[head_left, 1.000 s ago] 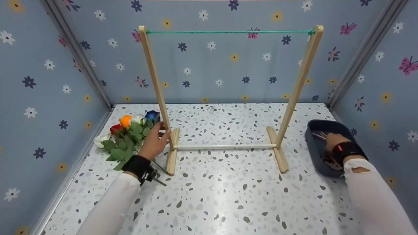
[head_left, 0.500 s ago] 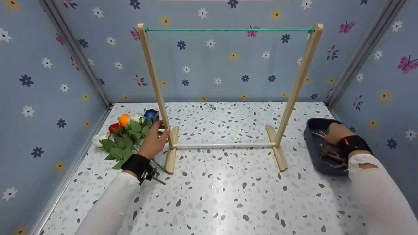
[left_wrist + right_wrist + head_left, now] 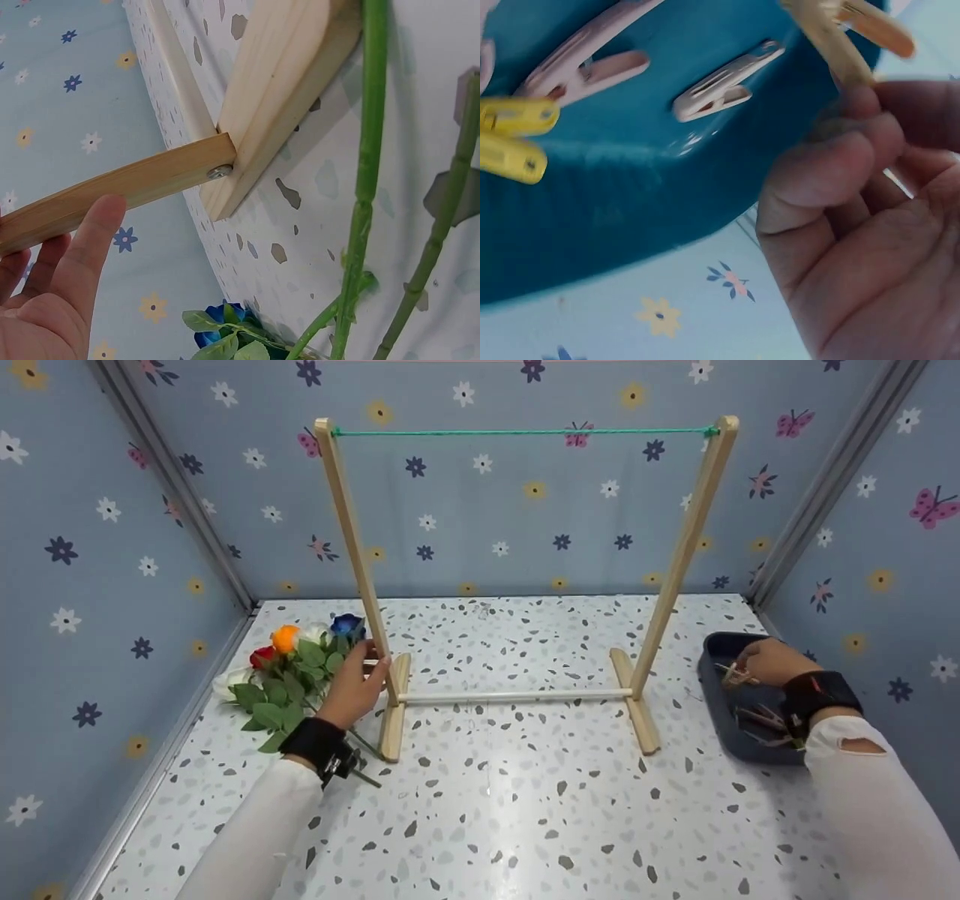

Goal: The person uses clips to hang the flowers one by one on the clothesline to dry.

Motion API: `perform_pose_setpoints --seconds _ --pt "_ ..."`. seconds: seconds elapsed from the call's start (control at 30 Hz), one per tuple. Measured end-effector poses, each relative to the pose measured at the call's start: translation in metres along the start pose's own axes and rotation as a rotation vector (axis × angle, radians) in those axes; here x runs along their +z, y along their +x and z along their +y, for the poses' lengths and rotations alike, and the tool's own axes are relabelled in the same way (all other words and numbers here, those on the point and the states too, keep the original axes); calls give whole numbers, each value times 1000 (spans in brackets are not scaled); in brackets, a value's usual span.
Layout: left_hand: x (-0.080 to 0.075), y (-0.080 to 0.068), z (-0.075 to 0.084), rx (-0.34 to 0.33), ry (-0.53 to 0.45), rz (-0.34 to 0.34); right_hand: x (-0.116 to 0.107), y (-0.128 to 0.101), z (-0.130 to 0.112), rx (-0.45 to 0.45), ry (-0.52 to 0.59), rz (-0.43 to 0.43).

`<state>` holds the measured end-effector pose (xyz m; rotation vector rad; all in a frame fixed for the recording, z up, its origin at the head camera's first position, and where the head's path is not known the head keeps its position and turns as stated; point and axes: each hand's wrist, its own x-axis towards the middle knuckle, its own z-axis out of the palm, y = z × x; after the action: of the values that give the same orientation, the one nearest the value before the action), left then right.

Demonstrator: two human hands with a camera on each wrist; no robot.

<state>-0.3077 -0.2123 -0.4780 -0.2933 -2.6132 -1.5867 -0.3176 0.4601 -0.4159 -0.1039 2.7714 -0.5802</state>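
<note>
Clothespin [image 3: 729,675] sits pinched in my right hand [image 3: 766,661], fingers and thumb curled round its tail, over the near-left part of the dark blue tray [image 3: 718,706] at about three o'clock on the surface [image 3: 510,810]. Its long axis points toward nine o'clock, jaws leading, away from my palm. More pins lie loose in the tray behind my wrist. The green string [image 3: 525,432] runs across at twelve o'clock, up and to the left of this hand, stretched between the two uprights of the wooden rack [image 3: 679,562]. My left hand [image 3: 358,684] grips the left upright low down, at nine o'clock, just beside the flowers [image 3: 289,671]; the right is plainly nearer the pin.
</note>
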Motion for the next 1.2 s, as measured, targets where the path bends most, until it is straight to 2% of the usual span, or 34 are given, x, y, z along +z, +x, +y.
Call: perform_pose_setpoints --seconds 0.13,0.23,0.37,0.73,1.0,1.2 --pt "0 -1 0 9 -7 -1 -3 -1 0 -38 149 10" --pt "0 -1 0 17 -11 -1 -4 -2 -1 -50 186 10" --pt "0 0 0 21 -1 2 -5 -3 0 -56 148 24" --pt "1 0 -2 13 4 -6 1 -7 1 -53 140 45" --pt "1 -1 -1 10 -9 -11 3 -8 8 -20 112 -27" --pt "0 0 -2 21 14 -14 4 -7 3 -16 104 -14"
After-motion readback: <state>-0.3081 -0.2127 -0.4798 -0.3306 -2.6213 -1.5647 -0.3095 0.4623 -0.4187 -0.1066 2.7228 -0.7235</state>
